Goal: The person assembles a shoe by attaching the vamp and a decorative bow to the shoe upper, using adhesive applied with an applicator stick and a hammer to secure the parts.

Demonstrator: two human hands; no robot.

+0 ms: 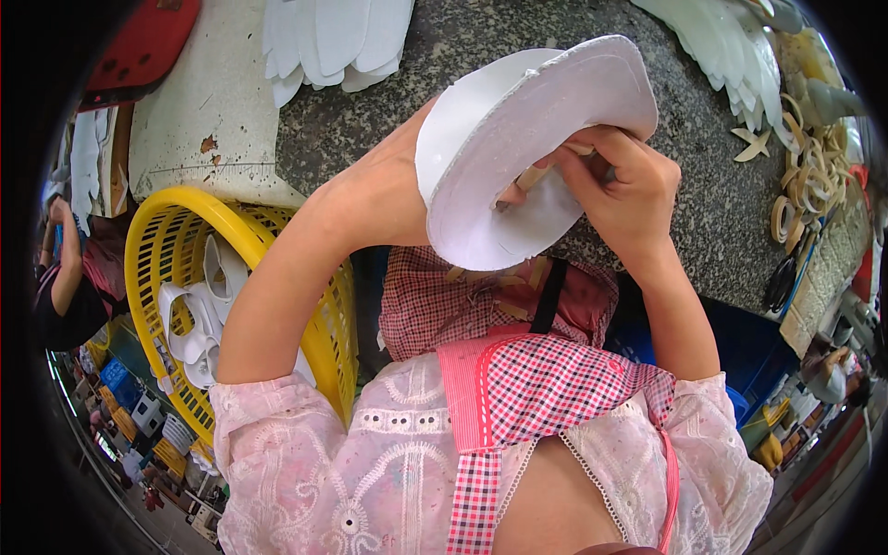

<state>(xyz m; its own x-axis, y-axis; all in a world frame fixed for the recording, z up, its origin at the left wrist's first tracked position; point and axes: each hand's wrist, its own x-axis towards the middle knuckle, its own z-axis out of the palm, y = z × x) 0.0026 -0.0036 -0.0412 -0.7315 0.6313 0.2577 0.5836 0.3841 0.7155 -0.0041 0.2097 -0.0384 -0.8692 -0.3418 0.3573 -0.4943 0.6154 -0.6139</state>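
Observation:
A curved white shoe upper point(481, 171) is raised above the near edge of the stone-topped bench, bent into a loop with its pale inner side showing. My left hand point(407, 180) reaches behind and into it from the left. Most of its fingers are hidden by the white material, though a fingertip shows inside the loop. On the right side, my right hand point(634, 190) is closed, thumb and fingers pinched together inside the upper. A short tan strip point(531, 178) runs from that pinch toward the left fingertip; its far end is hard to make out.
A yellow plastic basket point(242, 205) at my left holds several white shoe uppers point(190, 324). White cut pieces point(338, 42) lie at the far left of the speckled bench point(712, 222), more point(726, 55) at the far right. Tan strip coils point(807, 190) lie along the right edge. Another person's arm point(67, 250) shows far left.

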